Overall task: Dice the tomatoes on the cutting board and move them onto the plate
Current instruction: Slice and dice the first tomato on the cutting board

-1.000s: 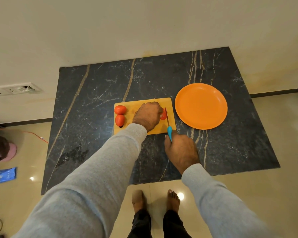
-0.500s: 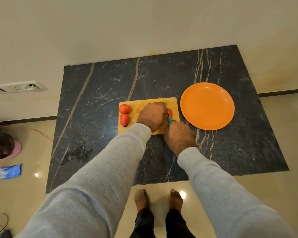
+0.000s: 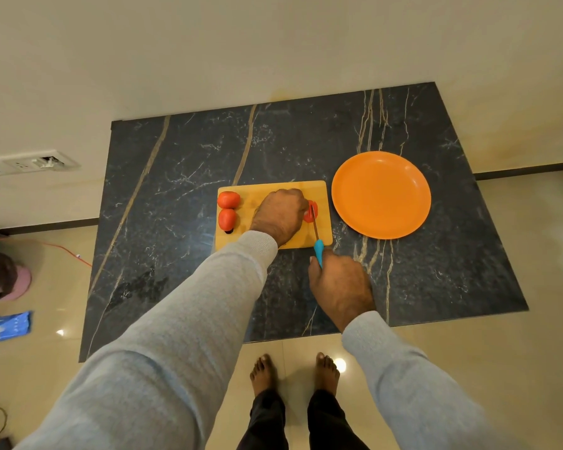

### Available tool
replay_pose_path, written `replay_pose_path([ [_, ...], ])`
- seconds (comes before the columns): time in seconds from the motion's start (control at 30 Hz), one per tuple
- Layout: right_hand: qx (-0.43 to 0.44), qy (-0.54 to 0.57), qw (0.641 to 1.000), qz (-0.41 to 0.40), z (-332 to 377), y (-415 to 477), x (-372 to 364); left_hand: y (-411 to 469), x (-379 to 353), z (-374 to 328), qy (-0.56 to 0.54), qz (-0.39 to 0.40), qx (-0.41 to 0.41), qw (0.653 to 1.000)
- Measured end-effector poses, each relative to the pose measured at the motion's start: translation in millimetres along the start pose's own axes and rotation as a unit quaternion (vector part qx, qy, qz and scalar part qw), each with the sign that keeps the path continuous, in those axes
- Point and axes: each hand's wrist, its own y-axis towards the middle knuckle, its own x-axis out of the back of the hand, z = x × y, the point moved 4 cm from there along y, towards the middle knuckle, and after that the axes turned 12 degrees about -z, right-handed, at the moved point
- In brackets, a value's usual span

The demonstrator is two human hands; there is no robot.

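Observation:
A wooden cutting board lies on the dark marble counter. My left hand presses down on a red tomato near the board's right side, covering most of it. My right hand grips a knife by its blue handle, and the blade runs up into the tomato. Two whole tomatoes, one behind the other, rest at the board's left end. The orange plate sits to the right of the board with nothing on it.
The marble counter ends near my bare feet on the tiled floor. A wall socket panel is at the left. A blue packet and a red cable lie on the floor at the left.
My right hand has drawn the knife back toward me, out from beside the left hand, so the blue handle shows again. The left hand stays on the tomato.

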Motion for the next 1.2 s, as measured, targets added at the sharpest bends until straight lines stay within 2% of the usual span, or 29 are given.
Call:
replay_pose_path([
  [0.4,0.022,-0.009,0.999,0.027,20,33,-2,-3,-3,9,-0.006,-0.001,0.018,1.000],
  [0.63,0.026,-0.026,0.999,-0.008,16,37,1,-1,-6,9,-0.013,-0.008,-0.002,1.000],
  [1.2,0.038,-0.035,0.999,-0.005,9,39,-2,9,-17,11,-0.024,0.006,0.009,1.000],
])
